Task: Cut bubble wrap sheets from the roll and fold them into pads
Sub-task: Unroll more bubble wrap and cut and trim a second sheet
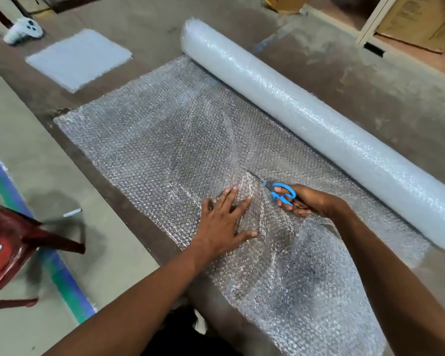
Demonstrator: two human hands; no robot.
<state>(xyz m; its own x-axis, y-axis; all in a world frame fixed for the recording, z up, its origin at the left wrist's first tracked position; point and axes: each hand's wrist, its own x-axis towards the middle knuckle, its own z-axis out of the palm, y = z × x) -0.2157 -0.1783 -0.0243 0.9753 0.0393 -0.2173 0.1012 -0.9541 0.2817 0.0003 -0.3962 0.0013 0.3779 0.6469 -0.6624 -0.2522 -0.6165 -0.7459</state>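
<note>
A long roll of bubble wrap [306, 124] lies diagonally across the brown table. Its unrolled sheet [149, 140] spreads toward me and hangs over the near edge. My right hand [306, 201] grips blue-handled scissors [280, 192], blades pointing up-left into the sheet along a cut line. My left hand [224, 222] lies flat on the sheet, fingers spread, just left of the scissors. A folded bubble wrap pad [79, 59] rests at the far left of the table.
A white controller-like object [23, 30] sits beyond the pad. A red plastic chair [13, 242] stands on the floor at left, near a blue-green floor stripe [62, 273] and a small white marker [72, 213]. Cardboard boxes [419, 21] stand at the back right.
</note>
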